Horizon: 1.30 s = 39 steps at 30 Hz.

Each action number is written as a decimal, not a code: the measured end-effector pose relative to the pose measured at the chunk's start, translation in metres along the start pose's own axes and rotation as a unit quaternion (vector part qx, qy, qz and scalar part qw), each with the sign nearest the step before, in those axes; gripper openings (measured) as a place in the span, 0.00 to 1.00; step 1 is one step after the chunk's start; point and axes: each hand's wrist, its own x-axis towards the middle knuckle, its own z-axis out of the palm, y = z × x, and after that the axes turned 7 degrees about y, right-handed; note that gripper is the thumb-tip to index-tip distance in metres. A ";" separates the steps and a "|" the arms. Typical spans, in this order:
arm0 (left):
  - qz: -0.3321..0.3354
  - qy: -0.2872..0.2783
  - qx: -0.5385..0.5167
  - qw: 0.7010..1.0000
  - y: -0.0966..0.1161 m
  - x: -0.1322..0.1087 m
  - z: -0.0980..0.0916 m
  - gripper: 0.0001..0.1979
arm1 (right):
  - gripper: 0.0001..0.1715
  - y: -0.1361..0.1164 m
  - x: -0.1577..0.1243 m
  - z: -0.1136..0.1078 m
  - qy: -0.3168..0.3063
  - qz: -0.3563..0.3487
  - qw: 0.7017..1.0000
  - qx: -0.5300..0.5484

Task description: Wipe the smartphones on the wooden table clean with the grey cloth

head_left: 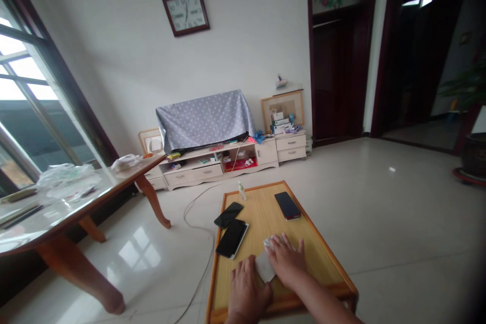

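A flat pale grey piece (pixel 266 267) lies on the small wooden table (pixel 261 202); I cannot tell what it is. My left hand (pixel 246 286) rests at its left edge, fingers together and bent over it. From the right, my right hand (pixel 286 260) presses a white patterned cloth (pixel 269 241) onto its upper part, palm down, mostly hiding the cloth. Left of the hands lie a black phone (pixel 231 239) with a light edge beneath it and another black phone (pixel 228 214). A dark phone (pixel 287 206) sits at the far right, and a small clear bottle (pixel 242 191) stands at the far left corner.
A glass-topped table (pixel 72 212) with curved legs and plastic bags (pixel 64 177) stands on the left. A cable (pixel 207 255) runs across the tiled floor. Against the wall is a low cabinet (pixel 195 174) with a grey dotted cloth over something. A potted plant (pixel 473 157) is far right.
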 end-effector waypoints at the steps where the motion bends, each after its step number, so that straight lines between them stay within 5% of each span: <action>1: -0.002 -0.002 0.003 1.000 0.001 0.000 -0.001 0.35 | 0.32 0.006 0.005 -0.004 0.001 0.022 1.000 -0.009; 5: -0.002 0.000 0.003 1.000 0.001 0.000 -0.001 0.35 | 0.34 0.014 -0.001 -0.008 -0.006 0.030 0.999 -0.024; 11: -0.005 0.003 0.003 1.000 0.002 0.000 0.000 0.29 | 0.32 0.000 -0.049 -0.002 -0.026 -0.127 0.990 0.048; 18: -0.004 -0.015 0.021 1.000 0.016 -0.002 -0.018 0.31 | 0.34 0.028 -0.028 -0.029 -0.016 -0.007 1.000 -0.011; 26: 0.001 -0.021 0.010 1.000 0.007 0.000 -0.010 0.29 | 0.29 0.002 -0.064 -0.017 -0.036 -0.155 0.984 0.085; 33: 0.008 0.017 0.006 1.000 0.021 -0.004 -0.021 0.24 | 0.34 0.022 -0.043 -0.043 -0.050 -0.062 0.996 0.039; 39: 0.013 0.005 -0.011 1.000 0.012 -0.002 -0.012 0.23 | 0.31 0.007 -0.068 -0.033 -0.058 -0.155 0.982 0.087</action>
